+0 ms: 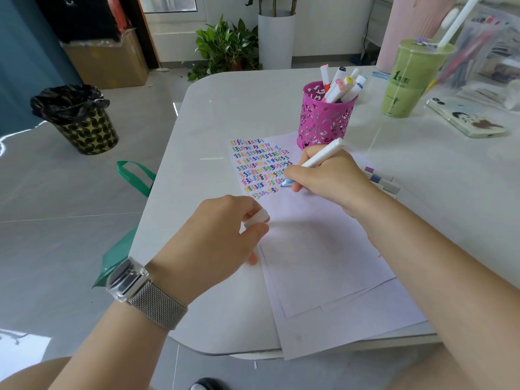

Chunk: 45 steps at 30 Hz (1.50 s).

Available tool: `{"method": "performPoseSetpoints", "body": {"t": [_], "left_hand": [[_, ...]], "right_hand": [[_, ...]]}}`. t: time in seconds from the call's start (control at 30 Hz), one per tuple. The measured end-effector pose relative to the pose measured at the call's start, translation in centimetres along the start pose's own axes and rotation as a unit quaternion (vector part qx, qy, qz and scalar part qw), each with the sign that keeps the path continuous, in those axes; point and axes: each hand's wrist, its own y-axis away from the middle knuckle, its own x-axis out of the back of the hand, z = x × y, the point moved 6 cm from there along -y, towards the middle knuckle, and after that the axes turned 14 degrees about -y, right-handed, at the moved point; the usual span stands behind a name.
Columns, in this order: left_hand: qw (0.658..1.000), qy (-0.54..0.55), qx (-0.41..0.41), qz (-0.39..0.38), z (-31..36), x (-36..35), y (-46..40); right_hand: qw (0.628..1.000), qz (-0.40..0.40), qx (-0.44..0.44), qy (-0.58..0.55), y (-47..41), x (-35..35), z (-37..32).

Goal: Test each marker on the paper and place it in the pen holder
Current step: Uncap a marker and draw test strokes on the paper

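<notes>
The white marker (320,156) is held in the right hand (329,175), fingers closed tight around its barrel, and its light blue tip touches the paper (309,249) at the end of the rows of coloured squiggles (260,167). The pink pen holder (323,119) with several markers stands just behind this hand. In front of the marker, the left hand (216,237) pinches a white cap (257,216) between thumb and forefinger, resting on the paper's edge.

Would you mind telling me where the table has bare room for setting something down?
Free: the table left of the pen holder, beyond the paper. Crowded: the right side, with drink cup, phone and loose markers.
</notes>
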Motion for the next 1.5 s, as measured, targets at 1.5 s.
{"method": "performPoseSetpoints", "body": {"t": [1.5], "left_hand": [[0.987,0.041,0.044,0.146,-0.8,2.0,-0.2]], "right_hand": [[0.949,-0.203,-0.012,-0.241,2.8,-2.0,-3.3]]}}
